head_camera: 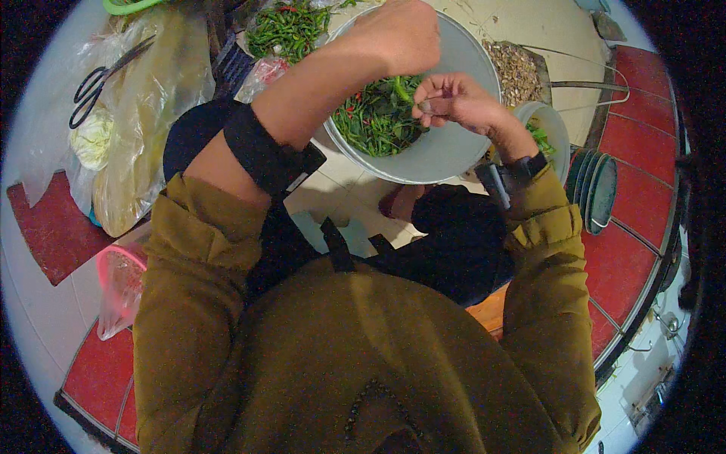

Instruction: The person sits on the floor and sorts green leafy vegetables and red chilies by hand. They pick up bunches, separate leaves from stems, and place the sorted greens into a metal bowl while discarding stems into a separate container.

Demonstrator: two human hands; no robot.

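Observation:
A large pale plastic tub (pixel 468 153) stands on the floor before me. Inside it lies a heap of green and red chillies (pixel 371 125) with dark leaves. My right hand (pixel 462 108) is over the tub's right side, thumb and fingers pinched together at the end of a bright green chilli (pixel 403 89). Bent over the tub's far left part, my left hand (pixel 400 34) is seen from the back of the wrist. Its fingers are hidden, so what it holds cannot be made out.
Left of the tub lie more chillies (pixel 286 31), black-handled scissors (pixel 93 85), clear plastic bags (pixel 170 85) and a cabbage (pixel 91 139). At right are a small tub (pixel 558 125) with green pieces, a heap of brown scraps (pixel 510 71), stacked dark containers (pixel 601 193) and a red-tiled ledge (pixel 635 176).

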